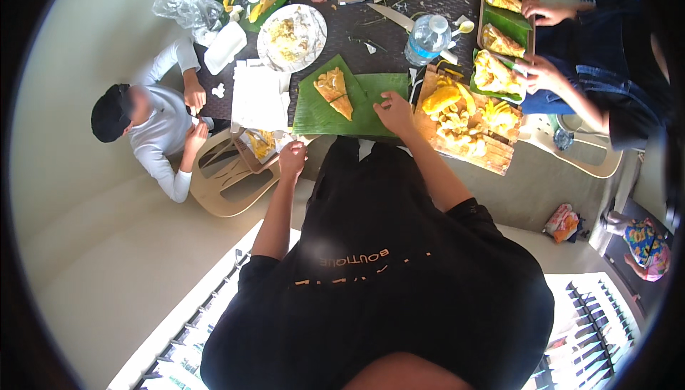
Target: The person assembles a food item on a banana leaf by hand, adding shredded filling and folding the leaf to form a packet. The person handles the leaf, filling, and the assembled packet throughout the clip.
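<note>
In front of me on the table lies a green banana leaf [364,108]. A golden-brown, cone-shaped folded piece of food [332,93] rests on its left part, the narrow end toward me. My right hand [394,113] hovers at or touches the leaf's right part, fingers apart and holding nothing visible. My left hand [293,159] is by the table's near edge, its fingers curled; anything inside them is hidden. Beside it, a box of yellow strips [260,144] sits low near a chair. To the right of my right hand, a wooden board [492,161] bears yellow fruit pieces [457,115].
A co-worker's hands [544,72] work at a leaf-lined tray [531,39] of similar pieces. Another person [168,94] sits at left by a beige chair [217,201]. A marbled plate [314,22], water bottle [429,39], knife [389,14] and white paper [260,94] occupy the table.
</note>
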{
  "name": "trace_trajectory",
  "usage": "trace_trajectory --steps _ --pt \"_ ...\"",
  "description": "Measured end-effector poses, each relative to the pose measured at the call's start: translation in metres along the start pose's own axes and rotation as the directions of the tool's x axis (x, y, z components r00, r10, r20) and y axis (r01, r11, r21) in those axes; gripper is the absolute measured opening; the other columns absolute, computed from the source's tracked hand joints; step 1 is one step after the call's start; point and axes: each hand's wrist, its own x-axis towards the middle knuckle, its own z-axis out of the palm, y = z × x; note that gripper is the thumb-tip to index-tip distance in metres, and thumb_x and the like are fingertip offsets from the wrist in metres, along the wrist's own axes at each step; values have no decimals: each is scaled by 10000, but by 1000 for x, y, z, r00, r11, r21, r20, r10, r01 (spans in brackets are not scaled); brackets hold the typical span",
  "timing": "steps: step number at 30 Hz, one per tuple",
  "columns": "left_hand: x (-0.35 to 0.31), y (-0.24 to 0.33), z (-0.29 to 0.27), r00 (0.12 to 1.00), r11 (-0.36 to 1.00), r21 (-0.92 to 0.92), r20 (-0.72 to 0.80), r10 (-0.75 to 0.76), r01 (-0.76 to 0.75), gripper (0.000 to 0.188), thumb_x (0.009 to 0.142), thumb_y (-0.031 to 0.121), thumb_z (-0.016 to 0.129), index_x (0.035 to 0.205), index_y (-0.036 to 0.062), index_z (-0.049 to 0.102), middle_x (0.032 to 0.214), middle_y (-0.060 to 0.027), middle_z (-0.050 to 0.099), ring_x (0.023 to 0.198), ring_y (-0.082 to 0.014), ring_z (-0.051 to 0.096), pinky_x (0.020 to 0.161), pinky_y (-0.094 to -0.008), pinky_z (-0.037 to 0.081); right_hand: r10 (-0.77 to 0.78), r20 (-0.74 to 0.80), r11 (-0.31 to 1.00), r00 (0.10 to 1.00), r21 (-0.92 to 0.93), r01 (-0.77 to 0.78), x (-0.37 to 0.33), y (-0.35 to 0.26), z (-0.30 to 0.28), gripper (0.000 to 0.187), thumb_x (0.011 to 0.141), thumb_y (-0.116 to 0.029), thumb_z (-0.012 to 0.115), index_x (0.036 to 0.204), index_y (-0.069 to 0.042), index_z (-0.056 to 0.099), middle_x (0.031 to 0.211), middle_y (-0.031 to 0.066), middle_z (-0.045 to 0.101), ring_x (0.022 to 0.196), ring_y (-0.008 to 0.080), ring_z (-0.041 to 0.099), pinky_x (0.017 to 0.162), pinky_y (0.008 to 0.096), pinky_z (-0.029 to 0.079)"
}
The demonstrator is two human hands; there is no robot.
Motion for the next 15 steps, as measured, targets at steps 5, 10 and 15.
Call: trace_trajectory --steps 5,10,15 --pt "-13 -7 -5 995 998 33 79 52 -55 302 822 235 642 1017 6 674 883 -114 722 686 -171 692 680 -284 535 -26 78 999 997 38 24 -18 11 12 441 779 -291 712 1121 -36 599 878 115 682 857 292 663 780 398 518" --pt "-4 -30 -15 990 992 96 126 69 -81 294 832 248 644 1028 31 673 888 -108 724 687 -173 695 685 -292 531 -47 99 999 994 25 44 -36 2 21 441 777 -300 710 1111 -32 604 874 121 680 852 299 660 780 401 517" --pt "22 -57 -33 981 990 -7 138 139 -139 283 846 229 644 1041 25 670 889 -117 718 693 -175 690 678 -296 532 3 11 1000 1000 -31 -3 -53 -9 30 455 789 -327 693 1131 -36 613 917 123 697 900 300 667 807 392 518"
